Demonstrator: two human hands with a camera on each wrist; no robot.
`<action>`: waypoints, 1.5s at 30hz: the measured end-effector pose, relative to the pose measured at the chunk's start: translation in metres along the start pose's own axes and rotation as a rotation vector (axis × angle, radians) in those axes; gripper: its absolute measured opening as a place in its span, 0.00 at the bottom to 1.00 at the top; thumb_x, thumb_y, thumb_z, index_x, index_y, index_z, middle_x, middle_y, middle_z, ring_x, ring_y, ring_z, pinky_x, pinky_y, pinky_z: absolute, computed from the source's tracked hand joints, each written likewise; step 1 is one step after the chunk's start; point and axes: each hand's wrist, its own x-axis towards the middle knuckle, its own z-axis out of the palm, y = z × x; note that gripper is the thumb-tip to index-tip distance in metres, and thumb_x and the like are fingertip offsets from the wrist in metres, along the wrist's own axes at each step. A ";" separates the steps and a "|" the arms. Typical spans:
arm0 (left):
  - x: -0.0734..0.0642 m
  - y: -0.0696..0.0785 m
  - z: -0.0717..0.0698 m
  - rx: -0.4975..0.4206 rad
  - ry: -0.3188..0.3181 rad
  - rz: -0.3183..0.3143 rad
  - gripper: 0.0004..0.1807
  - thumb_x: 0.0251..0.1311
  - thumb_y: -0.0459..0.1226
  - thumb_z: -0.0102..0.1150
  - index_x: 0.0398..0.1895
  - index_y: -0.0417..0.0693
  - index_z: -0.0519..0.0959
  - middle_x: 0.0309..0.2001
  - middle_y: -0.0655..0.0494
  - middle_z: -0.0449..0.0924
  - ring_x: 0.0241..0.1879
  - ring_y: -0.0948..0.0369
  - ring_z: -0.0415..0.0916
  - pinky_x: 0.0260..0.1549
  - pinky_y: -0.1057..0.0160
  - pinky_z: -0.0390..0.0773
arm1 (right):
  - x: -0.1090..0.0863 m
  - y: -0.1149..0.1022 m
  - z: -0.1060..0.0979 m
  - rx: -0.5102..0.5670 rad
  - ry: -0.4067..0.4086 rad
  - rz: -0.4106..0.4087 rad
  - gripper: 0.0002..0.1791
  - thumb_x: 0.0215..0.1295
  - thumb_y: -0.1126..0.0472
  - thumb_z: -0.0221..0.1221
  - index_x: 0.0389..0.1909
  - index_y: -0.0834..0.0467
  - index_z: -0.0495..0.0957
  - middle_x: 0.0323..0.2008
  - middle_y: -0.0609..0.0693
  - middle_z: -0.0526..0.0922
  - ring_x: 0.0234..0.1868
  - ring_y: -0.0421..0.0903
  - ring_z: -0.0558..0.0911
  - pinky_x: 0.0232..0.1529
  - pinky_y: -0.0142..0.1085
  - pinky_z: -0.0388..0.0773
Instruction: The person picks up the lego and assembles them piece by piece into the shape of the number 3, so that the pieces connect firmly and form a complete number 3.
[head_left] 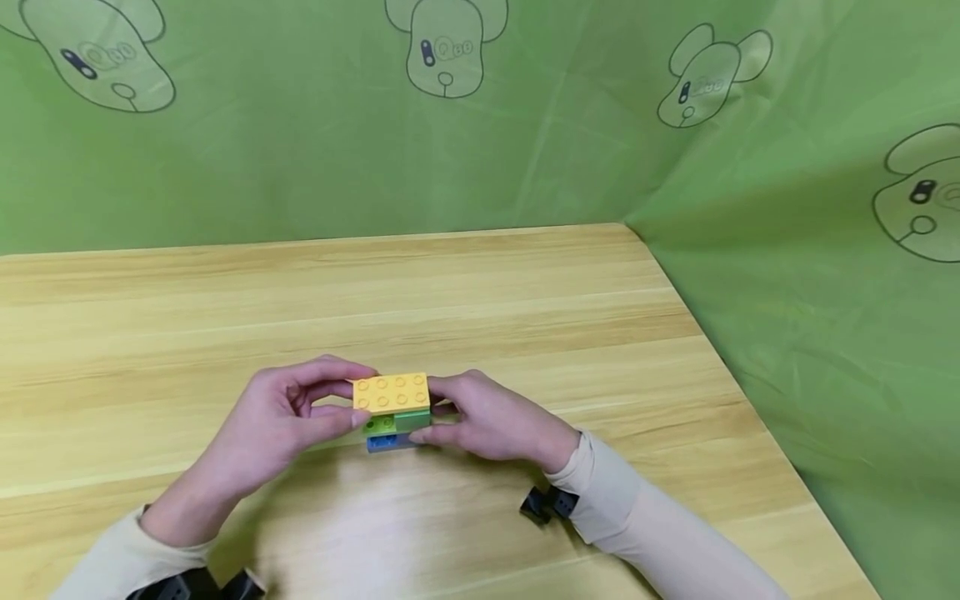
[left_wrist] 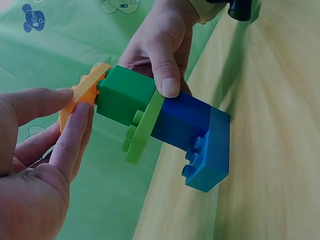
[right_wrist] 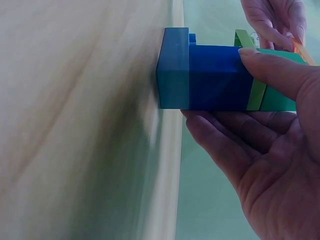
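My left hand [head_left: 266, 421] pinches a thin yellow building brick [head_left: 391, 393] by its end, thumb on the near side. This brick lies over the green brick [left_wrist: 125, 95] atop a stack; in the left wrist view it looks slightly tilted, with green studs showing in the gap. Below the green one come a thin lime brick [left_wrist: 144, 131], a dark blue brick [left_wrist: 181, 119] and a lighter blue brick [left_wrist: 214, 150] at the bottom. My right hand [head_left: 498, 417] grips the stack from the right, its thumb at the lime and dark blue bricks.
The stack stands low over a wood-grain table [head_left: 480, 308]; whether its base touches cannot be told. Green cloth [head_left: 300, 158] with printed bear heads hangs behind and along the right edge. Black wrist devices [head_left: 550, 504] sit by both light sleeves.
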 end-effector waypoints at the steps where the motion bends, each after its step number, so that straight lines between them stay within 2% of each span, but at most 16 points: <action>1: 0.000 0.000 0.000 0.009 0.004 0.000 0.19 0.54 0.30 0.70 0.51 0.40 0.81 0.47 0.47 0.82 0.42 0.50 0.81 0.32 0.64 0.83 | 0.000 0.000 0.000 0.002 0.002 0.001 0.24 0.65 0.58 0.65 0.61 0.57 0.75 0.53 0.44 0.81 0.54 0.37 0.78 0.55 0.31 0.75; 9: 0.001 0.001 0.001 0.055 0.008 -0.009 0.18 0.54 0.32 0.71 0.49 0.43 0.83 0.47 0.51 0.82 0.43 0.53 0.81 0.30 0.64 0.82 | 0.000 0.000 0.002 0.050 0.011 0.031 0.23 0.65 0.59 0.66 0.60 0.57 0.75 0.52 0.45 0.81 0.53 0.37 0.79 0.53 0.30 0.76; 14: 0.001 0.002 0.001 0.086 0.014 -0.013 0.17 0.53 0.33 0.72 0.48 0.45 0.84 0.46 0.52 0.82 0.42 0.54 0.81 0.27 0.64 0.82 | 0.000 0.000 0.002 0.039 0.012 0.029 0.24 0.65 0.59 0.66 0.60 0.58 0.75 0.52 0.45 0.82 0.53 0.36 0.79 0.54 0.31 0.76; 20: 0.002 0.005 0.000 0.126 0.009 0.015 0.16 0.52 0.33 0.73 0.46 0.46 0.85 0.44 0.54 0.83 0.38 0.55 0.80 0.23 0.65 0.79 | 0.000 -0.001 0.001 -0.046 0.018 0.014 0.25 0.64 0.52 0.66 0.60 0.57 0.76 0.52 0.43 0.82 0.53 0.35 0.78 0.57 0.33 0.74; 23: 0.002 0.007 -0.001 0.144 0.006 0.034 0.16 0.52 0.33 0.73 0.46 0.47 0.86 0.43 0.55 0.83 0.38 0.55 0.80 0.23 0.65 0.79 | -0.003 -0.004 -0.001 -0.079 0.054 -0.001 0.27 0.62 0.47 0.66 0.58 0.55 0.76 0.52 0.41 0.81 0.54 0.35 0.77 0.58 0.34 0.74; 26: 0.003 0.008 -0.002 0.151 -0.001 0.038 0.15 0.52 0.33 0.73 0.45 0.47 0.86 0.43 0.55 0.83 0.37 0.55 0.80 0.25 0.64 0.79 | -0.007 -0.008 -0.003 -0.027 0.120 -0.048 0.30 0.62 0.47 0.66 0.62 0.55 0.74 0.55 0.45 0.80 0.56 0.38 0.77 0.58 0.34 0.73; 30: 0.003 0.009 -0.002 0.148 -0.012 0.031 0.16 0.52 0.32 0.73 0.45 0.46 0.86 0.42 0.54 0.83 0.38 0.54 0.79 0.28 0.64 0.80 | -0.011 -0.012 -0.001 0.122 0.180 -0.165 0.28 0.67 0.56 0.63 0.66 0.58 0.70 0.61 0.51 0.76 0.60 0.43 0.75 0.57 0.34 0.74; 33: 0.004 0.010 -0.003 0.159 -0.014 0.026 0.16 0.52 0.33 0.73 0.45 0.46 0.86 0.42 0.55 0.83 0.37 0.55 0.79 0.29 0.64 0.79 | -0.011 -0.012 0.001 0.199 0.198 -0.217 0.24 0.68 0.61 0.62 0.64 0.60 0.72 0.60 0.52 0.77 0.60 0.45 0.76 0.56 0.36 0.75; 37: 0.005 0.010 -0.002 0.153 -0.015 0.019 0.16 0.52 0.34 0.73 0.45 0.46 0.86 0.42 0.54 0.83 0.37 0.54 0.79 0.28 0.65 0.78 | -0.010 -0.011 0.001 0.219 0.213 -0.220 0.22 0.67 0.62 0.62 0.61 0.61 0.75 0.57 0.51 0.79 0.58 0.46 0.77 0.54 0.37 0.77; 45: 0.005 0.006 -0.001 0.118 -0.013 0.009 0.16 0.50 0.31 0.73 0.45 0.43 0.86 0.41 0.52 0.83 0.37 0.54 0.79 0.26 0.66 0.78 | -0.009 -0.010 0.001 0.184 0.249 -0.222 0.21 0.65 0.62 0.65 0.58 0.60 0.78 0.54 0.50 0.82 0.55 0.45 0.80 0.50 0.36 0.79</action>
